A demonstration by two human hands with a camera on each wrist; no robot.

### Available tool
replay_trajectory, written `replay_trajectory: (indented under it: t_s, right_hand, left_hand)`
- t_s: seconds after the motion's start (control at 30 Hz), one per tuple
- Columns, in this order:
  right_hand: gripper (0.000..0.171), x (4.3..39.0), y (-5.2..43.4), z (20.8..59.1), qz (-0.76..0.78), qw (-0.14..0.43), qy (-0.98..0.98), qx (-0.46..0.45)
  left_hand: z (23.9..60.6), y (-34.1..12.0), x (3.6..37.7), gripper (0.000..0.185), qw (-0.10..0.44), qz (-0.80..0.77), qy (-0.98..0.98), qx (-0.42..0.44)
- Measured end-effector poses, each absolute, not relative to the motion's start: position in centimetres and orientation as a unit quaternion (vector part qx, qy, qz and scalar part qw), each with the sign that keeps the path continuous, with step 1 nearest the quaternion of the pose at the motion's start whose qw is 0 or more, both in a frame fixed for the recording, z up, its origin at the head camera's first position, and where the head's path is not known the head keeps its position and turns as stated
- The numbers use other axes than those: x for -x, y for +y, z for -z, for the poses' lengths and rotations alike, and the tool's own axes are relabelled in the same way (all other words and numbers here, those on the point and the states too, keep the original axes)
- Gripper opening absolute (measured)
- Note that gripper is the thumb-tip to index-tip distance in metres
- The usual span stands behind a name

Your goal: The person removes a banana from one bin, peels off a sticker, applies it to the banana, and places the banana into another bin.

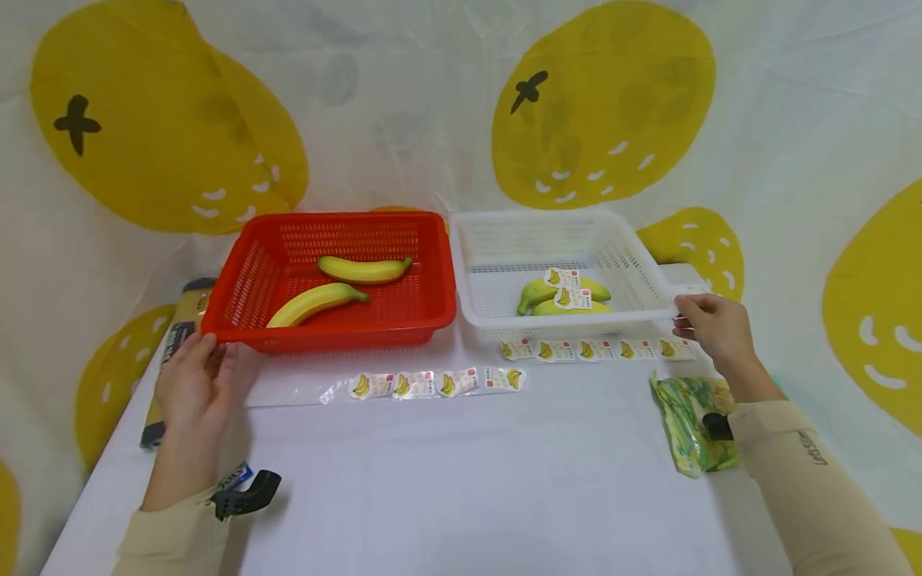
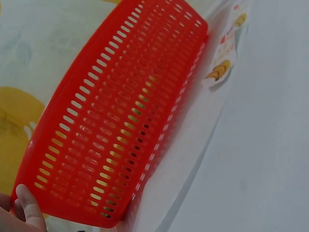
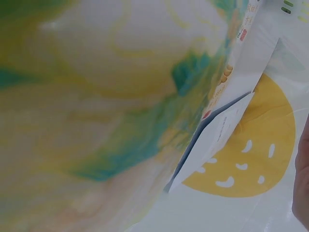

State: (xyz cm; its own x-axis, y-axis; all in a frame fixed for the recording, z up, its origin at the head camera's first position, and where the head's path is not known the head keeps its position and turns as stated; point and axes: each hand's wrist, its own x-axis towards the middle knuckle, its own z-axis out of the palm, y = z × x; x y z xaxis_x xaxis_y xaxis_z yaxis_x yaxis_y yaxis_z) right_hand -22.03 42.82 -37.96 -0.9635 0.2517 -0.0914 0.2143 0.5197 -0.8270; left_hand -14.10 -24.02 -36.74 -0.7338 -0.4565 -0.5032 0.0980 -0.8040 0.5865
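My left hand [image 1: 194, 380] grips the front left corner of a red plastic basket [image 1: 360, 340]; in the left wrist view its thumb [image 2: 30, 205] lies over the rim. Two yellow bananas, one at the back [image 1: 363, 272] and another in front [image 1: 313, 302], lie apart inside. Beside it on the right stands a white plastic basket [image 1: 475, 276]. My right hand [image 1: 716, 332] pinches that basket's front right corner between thumb and fingers. In it, two bananas [image 1: 533, 294] lie close together, each bearing a white banana-print sticker [image 1: 562, 278].
A strip of banana stickers [image 1: 414, 385] lies before the red basket, and a second strip [image 1: 583, 350] before the white one. A green and yellow packet [image 1: 687, 424] sits below my right hand. A brown and dark package [image 1: 169, 352] lies at the left edge. Fruit-print cloth [image 1: 403, 104] hangs behind.
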Motion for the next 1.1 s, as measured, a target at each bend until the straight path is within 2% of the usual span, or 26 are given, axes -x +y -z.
replay_trajectory:
  t_s: [0.2,0.33,0.5,0.6,0.67,0.9,1.1]
  right_hand:
    - [0.058,22.3,43.0,37.9,-0.436,0.010,-0.890,0.135]
    - [0.059,22.6,43.1,37.3,-0.352,0.014,-0.929,0.113]
    - [0.051,23.1,40.7,35.2,-0.273,0.066,-0.959,0.032]
    - [0.048,23.4,35.9,32.8,-0.295,0.090,-0.950,-0.055]
    - [0.047,24.2,31.2,31.1,-0.317,0.080,-0.937,-0.125]
    - [0.055,28.4,15.3,26.1,-0.313,-0.042,-0.900,-0.301]
    - [0.058,31.7,5.3,26.1,-0.251,-0.128,-0.870,-0.404]
  left_hand:
    - [37.0,-23.8,14.3,0.044,0.176,0.876,-0.295,-0.338]
    - [37.3,-23.7,14.3,0.040,0.188,0.865,-0.307,-0.349]
    - [37.4,-23.6,14.2,0.041,0.195,0.865,-0.306,-0.346]
    - [37.3,-23.5,14.1,0.043,0.196,0.866,-0.309,-0.340]
    - [37.1,-23.7,14.0,0.043,0.203,0.864,-0.309,-0.343]
    - [37.1,-23.8,14.3,0.039,0.214,0.854,-0.325,-0.345]
    - [37.5,-22.9,14.4,0.040,0.215,0.852,-0.333,-0.341]
